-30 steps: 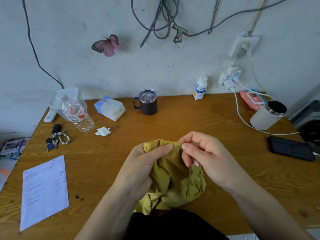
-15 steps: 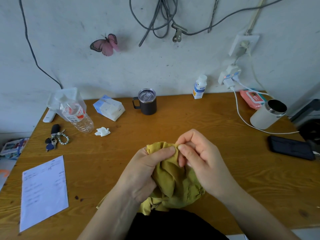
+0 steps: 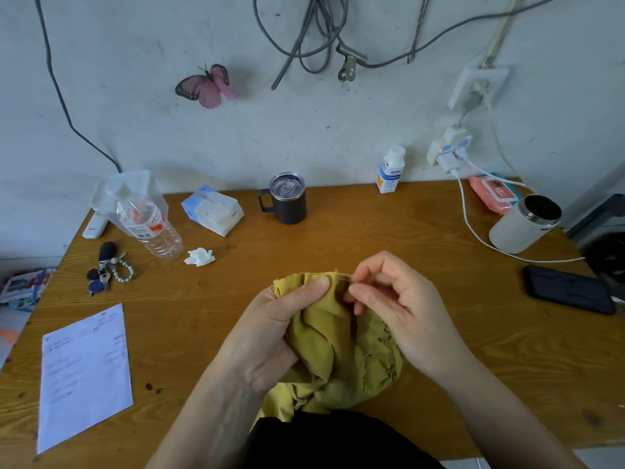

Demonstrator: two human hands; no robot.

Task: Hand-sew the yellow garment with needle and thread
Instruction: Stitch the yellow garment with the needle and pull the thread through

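Note:
The yellow garment [image 3: 341, 350] is bunched up over the near middle of the wooden table [image 3: 372, 231]. My left hand [image 3: 274, 330] grips its upper fold, thumb pressed on the top edge. Just to the right, my right hand [image 3: 395, 306] pinches a thin needle [image 3: 348, 278] between thumb and forefinger at that edge. A pale thread [image 3: 340, 275] runs from the fabric's rim to my fingertips. The needle itself is barely visible.
A sheet of paper [image 3: 84, 374] lies at the near left, keys [image 3: 108, 269] and a plastic bottle [image 3: 148, 221] beyond it. A dark mug [image 3: 287, 201], tissue pack [image 3: 213, 211] and small white bottle [image 3: 390, 170] stand at the back. A white canister [image 3: 524, 225], charging cable and black phone [image 3: 568, 289] sit right.
My right hand has lifted from the fabric's front and drawn up and to the right, pulling thread out at the top edge. The left hand keeps its grip on the garment.

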